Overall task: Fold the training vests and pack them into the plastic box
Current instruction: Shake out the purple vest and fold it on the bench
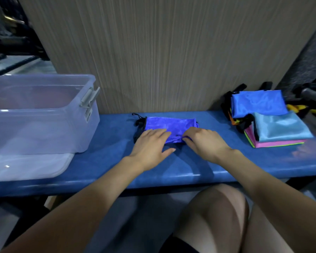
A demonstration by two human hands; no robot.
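Left hand (150, 145) flat on, right hand (202, 141) pinching the blue vest (170, 125) mid-bench (106, 161): slippery, fold may spring open.

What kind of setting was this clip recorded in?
Probably a sports hall or gym changing area: a blue padded bench against a wood-grain wall panel, a stack of coloured training vests, and dark equipment, blurred, at the far left.

The folded purple satin vest (170, 127) lies mid-way along the long blue padded bench (199, 161), with the wood-grain wall panel (162, 52) behind it. Both hands rest on its near edge, left hand (150, 145) beside right hand (206, 143). Well left of the vest stands the clear plastic storage box (40, 114); well right sits the stack of folded satin vests (270, 119)
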